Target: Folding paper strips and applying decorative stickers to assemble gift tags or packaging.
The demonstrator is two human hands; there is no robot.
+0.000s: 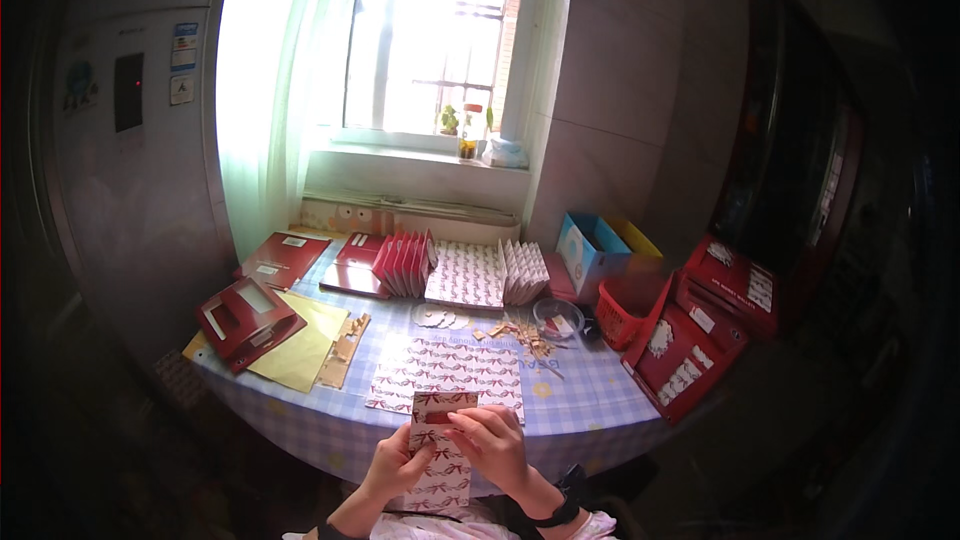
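A tall white paper wallet [440, 481] printed with red bows and green garlands is upright at the table's front edge. My left hand [397, 459] grips its left side, thumb across the front. Near its top is a small red rectangle [436, 417]; whether it is a sticker or a window I cannot tell. The fingertips of my right hand [491, 441] touch the right end of that rectangle, and whether they pinch anything is unclear. Just beyond my hands, a sheet in the same bow pattern [450, 367] lies flat on the checked tablecloth [592, 397].
Folded red and patterned wallets [465, 274] stand along the back. Left are red boxes [251, 319], yellow paper [296, 349] and cardboard scraps [345, 352]. Paper strips [525, 337], a clear tub [559, 315], a red basket [621, 319] and open red boxes [686, 360] occupy the right.
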